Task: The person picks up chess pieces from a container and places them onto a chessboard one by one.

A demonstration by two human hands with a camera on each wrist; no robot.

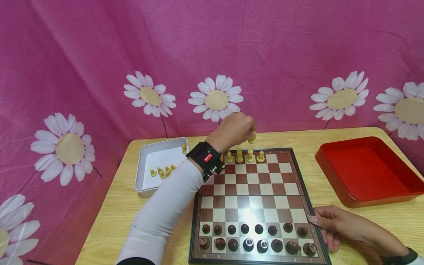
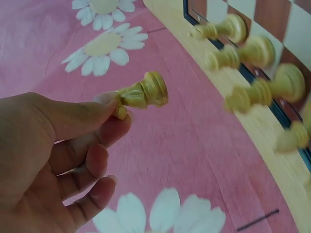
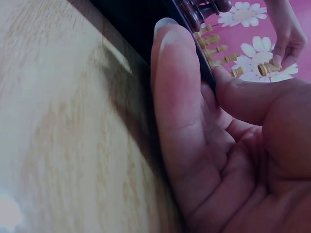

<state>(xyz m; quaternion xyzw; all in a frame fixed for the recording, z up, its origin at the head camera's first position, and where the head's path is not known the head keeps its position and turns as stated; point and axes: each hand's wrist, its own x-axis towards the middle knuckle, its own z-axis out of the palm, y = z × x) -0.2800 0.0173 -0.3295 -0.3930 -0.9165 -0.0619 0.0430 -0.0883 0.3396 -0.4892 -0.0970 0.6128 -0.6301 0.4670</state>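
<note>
My left hand (image 1: 234, 129) pinches a cream chess knight (image 2: 145, 92) by its head, between thumb and fingertips. In the head view the hand is raised above the far edge of the chessboard (image 1: 251, 203). Close by, cream pieces stand along the far row, among them a king (image 1: 239, 156) and a bishop (image 1: 260, 156). My right hand (image 1: 344, 224) holds the board's right edge, thumb on the rim and fingers along the side, as the right wrist view shows. Dark pawns (image 1: 244, 228) and dark back-row pieces (image 1: 233, 244) fill the two near rows.
A white tray (image 1: 145, 191) to the left holds several cream pieces, partly hidden behind my left arm. At the right of the wooden table (image 1: 109, 224) sits a red tray (image 1: 374, 173). A pink flowered cloth (image 1: 281, 55) hangs behind.
</note>
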